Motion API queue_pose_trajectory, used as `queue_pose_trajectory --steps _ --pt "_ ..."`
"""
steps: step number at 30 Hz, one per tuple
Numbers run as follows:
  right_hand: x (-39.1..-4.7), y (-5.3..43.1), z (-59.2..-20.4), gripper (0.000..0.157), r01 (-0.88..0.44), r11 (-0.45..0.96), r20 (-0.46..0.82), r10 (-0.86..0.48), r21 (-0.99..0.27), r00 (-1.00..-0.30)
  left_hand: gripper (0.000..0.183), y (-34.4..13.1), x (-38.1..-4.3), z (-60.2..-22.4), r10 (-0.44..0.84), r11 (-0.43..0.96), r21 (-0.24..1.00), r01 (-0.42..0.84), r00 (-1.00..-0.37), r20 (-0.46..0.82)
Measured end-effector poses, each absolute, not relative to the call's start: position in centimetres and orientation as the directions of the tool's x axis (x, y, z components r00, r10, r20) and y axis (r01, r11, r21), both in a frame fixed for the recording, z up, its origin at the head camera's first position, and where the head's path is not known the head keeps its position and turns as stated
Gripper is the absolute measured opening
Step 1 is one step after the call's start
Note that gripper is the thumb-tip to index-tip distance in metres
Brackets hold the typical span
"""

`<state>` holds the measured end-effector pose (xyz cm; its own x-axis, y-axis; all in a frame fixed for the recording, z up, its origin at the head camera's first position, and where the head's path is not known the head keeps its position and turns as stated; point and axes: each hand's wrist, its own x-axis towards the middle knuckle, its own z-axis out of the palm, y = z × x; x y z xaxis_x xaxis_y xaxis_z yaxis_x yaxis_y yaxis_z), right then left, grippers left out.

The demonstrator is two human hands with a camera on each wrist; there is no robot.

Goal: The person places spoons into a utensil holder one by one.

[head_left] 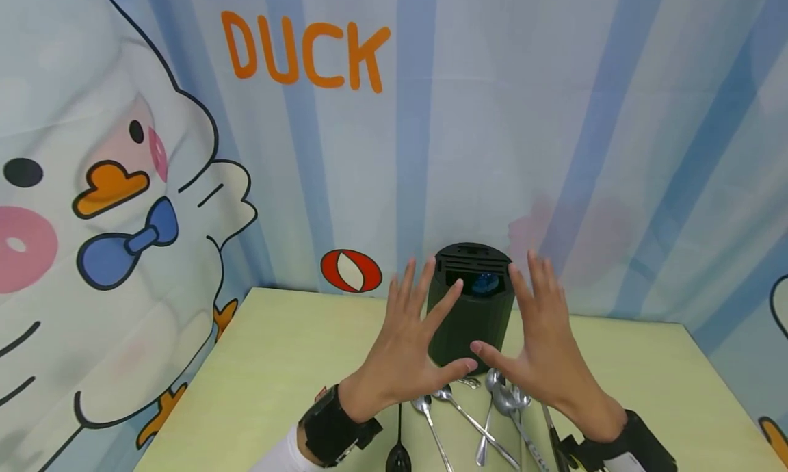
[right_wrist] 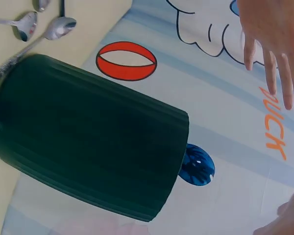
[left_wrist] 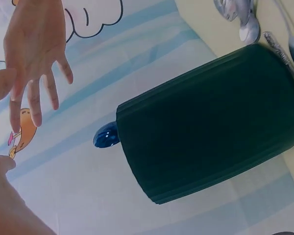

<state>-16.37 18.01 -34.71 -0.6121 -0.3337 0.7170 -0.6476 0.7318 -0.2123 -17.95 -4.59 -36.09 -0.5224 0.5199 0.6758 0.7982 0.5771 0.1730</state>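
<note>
A dark green utensil holder [head_left: 474, 325] stands upright at the back of the table, with slots across its top. The shiny blue bowl of a spoon [right_wrist: 198, 165] sticks out of its opening. My left hand [head_left: 397, 356] is raised in front of the holder's left side, fingers spread and holding nothing. On the other side my right hand [head_left: 550, 352] is raised the same way, thumb pointing inward. Several metal spoons [head_left: 507, 402] lie on the table below the hands, some crossing. A black spoon [head_left: 399, 457] lies nearest the front.
The pale yellow table [head_left: 258, 376] extends to both sides of the hands. Behind it hangs a striped blue curtain [head_left: 480, 130] with a printed duck and lettering. Right of the spoons, a thin dark-handled utensil [head_left: 554, 439] lies partly behind the right wrist.
</note>
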Motion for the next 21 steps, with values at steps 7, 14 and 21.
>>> queue_pose_trajectory --steps 7,14,21 --pt "-14.9 19.0 -37.4 0.105 -0.553 0.79 0.604 -0.312 -0.264 -0.734 0.09 -4.7 -16.9 -38.3 0.543 0.601 0.184 0.778 -0.566 0.62" --pt "-14.3 20.2 -39.4 0.107 -0.472 0.829 0.549 -0.255 -0.3 -0.796 0.095 -2.9 -16.4 -41.6 0.614 0.61 0.207 0.765 -0.622 0.486" --pt "-12.5 21.8 -42.2 0.107 -0.362 0.863 0.447 -0.185 -0.352 -0.875 0.094 -0.5 -16.4 -44.2 0.721 0.558 0.203 0.805 -0.591 0.363"
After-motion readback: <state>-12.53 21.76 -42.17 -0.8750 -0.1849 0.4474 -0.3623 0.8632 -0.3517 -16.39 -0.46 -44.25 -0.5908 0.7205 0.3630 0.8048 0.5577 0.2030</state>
